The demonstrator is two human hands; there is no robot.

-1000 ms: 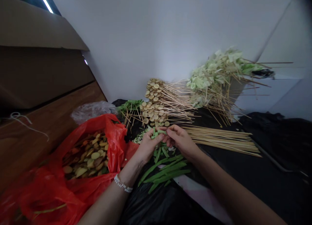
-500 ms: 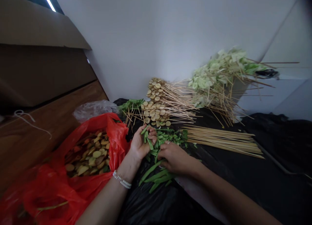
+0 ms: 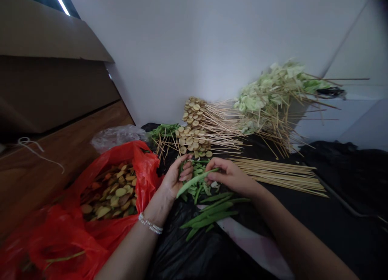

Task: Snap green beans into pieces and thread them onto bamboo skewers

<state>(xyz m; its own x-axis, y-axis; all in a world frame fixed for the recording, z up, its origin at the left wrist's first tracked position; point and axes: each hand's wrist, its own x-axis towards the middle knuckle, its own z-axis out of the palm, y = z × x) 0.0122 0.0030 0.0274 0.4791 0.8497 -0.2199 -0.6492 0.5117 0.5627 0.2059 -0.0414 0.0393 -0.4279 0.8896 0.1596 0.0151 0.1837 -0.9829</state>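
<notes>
**Long green bean pinched at one end**

The person's right hand closes in a narrow pinch on the bean's upper tip, while the left hand, a beaded bracelet at its wrist, half curls around the lower end. Just beneath, cut bean pieces heap on black plastic sheeting, with longer beans lying nearby. Beyond stand bare wooden skewers and skewered round slices; to the left, a red plastic bag holds sliced vegetables.
</notes>
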